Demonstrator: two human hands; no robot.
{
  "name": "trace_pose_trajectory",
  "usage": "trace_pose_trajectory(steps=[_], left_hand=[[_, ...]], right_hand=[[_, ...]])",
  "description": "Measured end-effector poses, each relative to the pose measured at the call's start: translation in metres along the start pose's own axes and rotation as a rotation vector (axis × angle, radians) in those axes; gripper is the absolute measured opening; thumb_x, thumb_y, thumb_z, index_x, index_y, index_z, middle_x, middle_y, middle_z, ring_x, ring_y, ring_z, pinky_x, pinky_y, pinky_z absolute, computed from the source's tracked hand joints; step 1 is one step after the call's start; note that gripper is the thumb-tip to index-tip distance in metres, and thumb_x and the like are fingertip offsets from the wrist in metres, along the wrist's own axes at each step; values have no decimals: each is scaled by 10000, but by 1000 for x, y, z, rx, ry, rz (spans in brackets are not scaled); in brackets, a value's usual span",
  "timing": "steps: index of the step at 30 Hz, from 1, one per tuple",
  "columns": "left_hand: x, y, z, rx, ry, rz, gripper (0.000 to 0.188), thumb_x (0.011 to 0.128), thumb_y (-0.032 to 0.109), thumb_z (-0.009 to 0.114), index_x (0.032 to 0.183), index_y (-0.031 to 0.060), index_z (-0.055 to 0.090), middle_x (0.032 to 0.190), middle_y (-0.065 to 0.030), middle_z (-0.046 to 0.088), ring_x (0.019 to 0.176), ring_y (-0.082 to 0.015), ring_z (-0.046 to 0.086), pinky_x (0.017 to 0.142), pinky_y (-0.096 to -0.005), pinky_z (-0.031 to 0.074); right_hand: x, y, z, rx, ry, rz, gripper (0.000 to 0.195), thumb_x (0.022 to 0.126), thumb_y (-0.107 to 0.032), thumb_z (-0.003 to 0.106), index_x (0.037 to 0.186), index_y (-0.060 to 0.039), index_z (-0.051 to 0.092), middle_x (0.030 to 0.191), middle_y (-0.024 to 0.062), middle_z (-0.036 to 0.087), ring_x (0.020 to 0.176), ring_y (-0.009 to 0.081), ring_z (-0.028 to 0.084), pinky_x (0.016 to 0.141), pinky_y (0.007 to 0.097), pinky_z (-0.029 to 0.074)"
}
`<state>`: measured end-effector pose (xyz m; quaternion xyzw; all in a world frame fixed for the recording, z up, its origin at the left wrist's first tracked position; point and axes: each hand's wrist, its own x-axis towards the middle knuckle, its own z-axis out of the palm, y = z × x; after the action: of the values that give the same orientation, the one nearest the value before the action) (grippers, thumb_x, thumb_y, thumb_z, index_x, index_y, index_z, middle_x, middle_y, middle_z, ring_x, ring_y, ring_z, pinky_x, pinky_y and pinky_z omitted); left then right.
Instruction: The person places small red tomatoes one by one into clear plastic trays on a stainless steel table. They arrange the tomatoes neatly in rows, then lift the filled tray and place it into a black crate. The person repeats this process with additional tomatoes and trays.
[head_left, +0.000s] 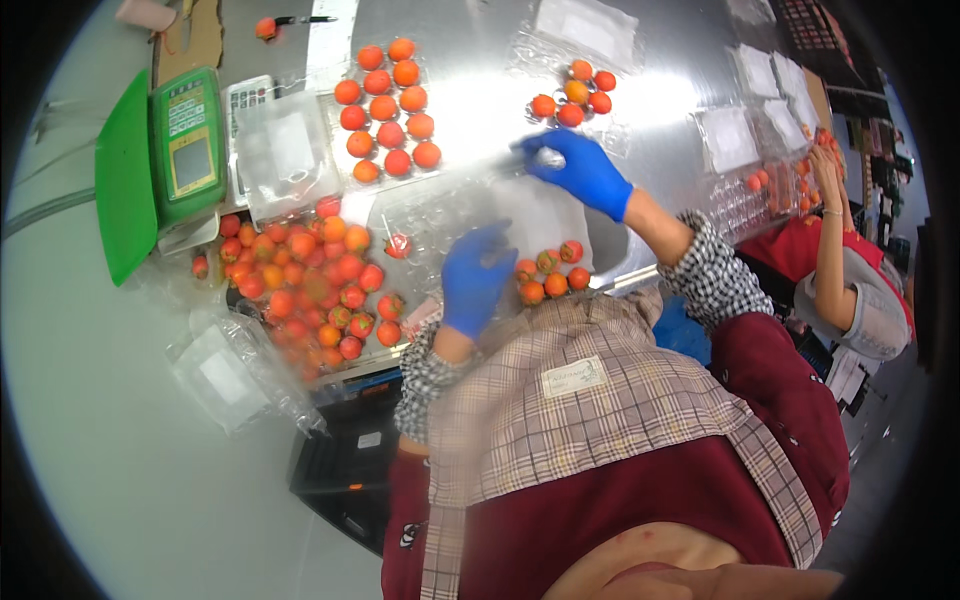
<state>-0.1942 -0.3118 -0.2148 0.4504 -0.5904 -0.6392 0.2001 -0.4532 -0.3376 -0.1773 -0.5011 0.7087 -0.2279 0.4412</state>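
My left hand (476, 281), in a blue glove, hovers blurred beside a clear plastic tray (424, 214), thumb and fingers apart. My right hand (577, 169), also blue-gloved, has its fingers curled above the steel table; a pale shiny spot shows inside the curl, and I cannot tell whether it is held. Past it, several orange-red persimmons (576, 92) sit in another clear tray. Close to my apron lies a small group of persimmons (555, 283) beside a whitish plastic bag (540, 217). A large heap of persimmons (307, 262) is left of my left hand.
A filled tray of persimmons (386, 112) stands at the back. On the left are a green scale (184, 142), a calculator (247, 94) and packs of plastic bags (281, 146). A co-worker's hand (825, 176) reaches over trays at the right. Below the table edge is a black crate (345, 457).
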Motion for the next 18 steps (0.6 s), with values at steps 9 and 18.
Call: trace_pose_trajectory(steps=[9, 18], left_hand=[[0, -44, 45, 786, -219, 283, 456, 810, 208, 741, 1253, 121, 680, 996, -150, 707, 908, -360, 666, 822, -456, 543], [-3, -34, 21, 141, -30, -185, 483, 902, 14, 619, 1378, 95, 625, 996, -47, 723, 840, -133, 652, 811, -291, 536]], right_hand=[[-100, 100, 73, -432, -12, -291, 428, 749, -174, 783, 1168, -125, 711, 1417, 115, 574, 1426, 361, 423, 1066, 477, 448], [-90, 85, 58, 170, -103, 23, 388, 918, -289, 679, 1254, -96, 690, 1421, 128, 572, 1320, 299, 538, 1017, 367, 480]])
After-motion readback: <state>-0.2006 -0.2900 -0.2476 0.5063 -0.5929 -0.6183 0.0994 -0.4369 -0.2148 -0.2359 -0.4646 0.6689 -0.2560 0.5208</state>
